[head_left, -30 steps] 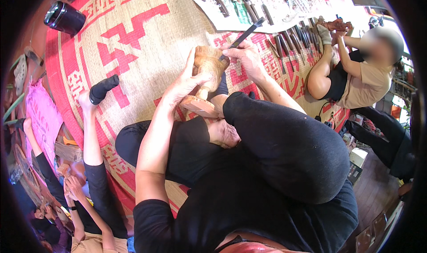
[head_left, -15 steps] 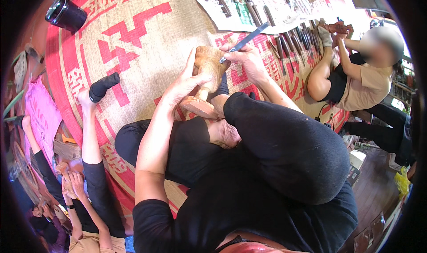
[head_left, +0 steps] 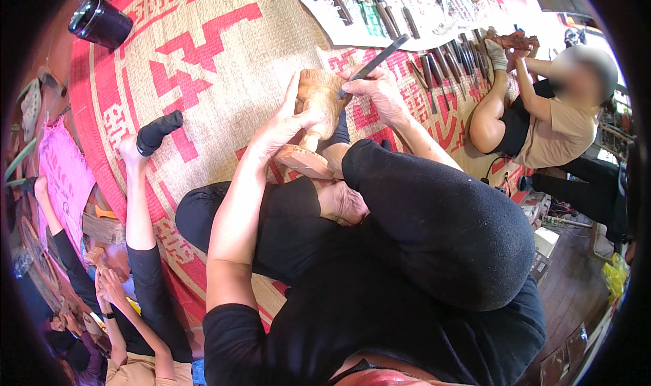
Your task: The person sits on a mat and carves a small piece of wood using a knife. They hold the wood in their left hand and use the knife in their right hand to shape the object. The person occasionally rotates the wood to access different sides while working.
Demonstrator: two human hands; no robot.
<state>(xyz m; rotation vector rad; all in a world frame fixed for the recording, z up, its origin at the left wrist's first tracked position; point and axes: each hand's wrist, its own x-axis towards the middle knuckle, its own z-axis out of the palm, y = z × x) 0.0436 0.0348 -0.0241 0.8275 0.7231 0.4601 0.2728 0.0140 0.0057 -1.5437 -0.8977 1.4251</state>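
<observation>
A pale wooden goblet-shaped carving (head_left: 323, 109) with a round base stands tilted in front of my bent legs. My left hand (head_left: 281, 129) is closed around its stem and side, thumb across the stem. Between the fingers and thumb of my right hand (head_left: 381, 95) is a slim, flat metal carving tool (head_left: 382, 58). Its lower tip meets the goblet's right side near the cup, while the long end points up and to the right. The goblet's base rests close to my foot. Fingers on the far side of the cup are partly hidden.
A red and straw-coloured mat (head_left: 203, 81) lies beneath me. Several chisels (head_left: 441, 64) line the right, beside a white sheet (head_left: 322, 9) bearing more tools. A black jar (head_left: 100, 23) stands far left. Other people sit right (head_left: 559, 128) and lower left (head_left: 146, 349), holding wooden pieces.
The tool in my right hand has rolled or tilted slightly, its face now dark instead of shiny blue. My left hand and the goblet have hardly moved.
</observation>
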